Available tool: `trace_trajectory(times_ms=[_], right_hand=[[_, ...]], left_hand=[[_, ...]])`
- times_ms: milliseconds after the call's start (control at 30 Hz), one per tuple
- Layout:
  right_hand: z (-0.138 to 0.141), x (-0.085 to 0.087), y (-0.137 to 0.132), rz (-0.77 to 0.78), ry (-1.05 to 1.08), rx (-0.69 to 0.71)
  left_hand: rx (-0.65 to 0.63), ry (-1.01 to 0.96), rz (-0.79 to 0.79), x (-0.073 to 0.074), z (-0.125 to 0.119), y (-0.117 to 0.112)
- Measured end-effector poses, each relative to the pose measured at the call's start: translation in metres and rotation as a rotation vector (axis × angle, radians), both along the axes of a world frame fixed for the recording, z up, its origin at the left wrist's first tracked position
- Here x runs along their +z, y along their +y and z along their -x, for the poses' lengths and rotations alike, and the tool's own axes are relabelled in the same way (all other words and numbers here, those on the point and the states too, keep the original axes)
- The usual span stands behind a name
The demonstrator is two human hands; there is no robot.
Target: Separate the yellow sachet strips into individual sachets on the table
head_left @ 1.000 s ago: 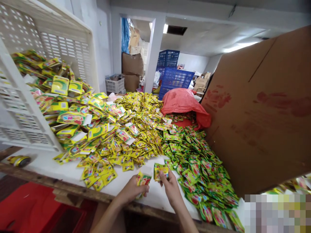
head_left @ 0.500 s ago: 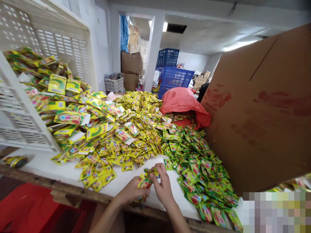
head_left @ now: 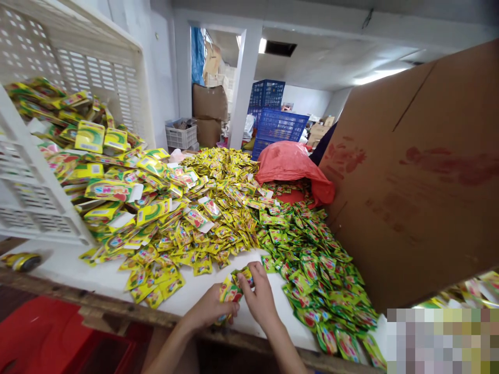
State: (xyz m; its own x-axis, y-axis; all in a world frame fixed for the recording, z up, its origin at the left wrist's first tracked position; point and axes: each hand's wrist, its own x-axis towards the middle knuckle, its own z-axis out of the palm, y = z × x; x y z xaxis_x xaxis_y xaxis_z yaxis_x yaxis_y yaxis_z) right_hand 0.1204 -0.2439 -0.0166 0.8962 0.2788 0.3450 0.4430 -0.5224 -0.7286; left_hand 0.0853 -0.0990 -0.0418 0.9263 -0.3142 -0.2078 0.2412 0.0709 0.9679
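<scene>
My left hand [head_left: 207, 308] is wrapped round a small yellow and green printed carton [head_left: 229, 292], held tilted over the table's near edge. At the carton's upper end, my right hand [head_left: 260, 297] pinches a small sachet [head_left: 246, 275] between thumb and fingers. How far the sachet sits inside the carton is hidden by the fingers. Just beyond the hands lies a heap of yellow sachets [head_left: 218, 228]. To the right spreads a heap of green sachets [head_left: 319, 275]. Open, unfilled-looking cartons [head_left: 111, 190] are piled on the left.
A white plastic crate [head_left: 42, 192] lies tipped on the left, spilling cartons. A large cardboard box [head_left: 405, 197] stands on the right. Behind the heaps is a red sack [head_left: 286, 162], with blue crates [head_left: 280, 124] farther back. A red stool [head_left: 47, 332] is below the white tabletop [head_left: 101, 275].
My right fingers have shifted slightly at the carton's end, and the sachet there has changed position. My left hand keeps its grip. The view has moved a little.
</scene>
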Motion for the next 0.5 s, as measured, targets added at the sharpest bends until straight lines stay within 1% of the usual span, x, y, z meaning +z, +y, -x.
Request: trace_trajectory(times_ms=[67,100,200,267,367,433,500], right_hand=[[0.001,0.001,0.000,0.027,-0.005,-0.007],[0.002,0.003,-0.001,0.039,-0.009,0.018],[0.005,0.012,-0.002,0.061,-0.026,0.146],[0.006,0.017,-0.001,0.068,-0.023,0.204],[0.006,0.022,0.002,0.090,-0.001,0.234],[0.004,0.024,0.003,0.109,0.006,0.234],[0.003,0.025,0.004,0.121,0.004,0.223]], left_hand=[[0.006,0.008,-0.005,0.001,0.000,-0.001],[0.008,0.011,-0.005,0.002,0.000,-0.001],[0.012,0.014,-0.008,0.004,0.000,-0.002],[0.018,0.011,-0.012,0.004,0.000,-0.002],[0.031,0.019,-0.007,0.001,-0.001,-0.001],[0.015,0.025,-0.018,-0.003,-0.001,0.000],[-0.016,0.006,-0.064,-0.008,-0.001,0.002]])
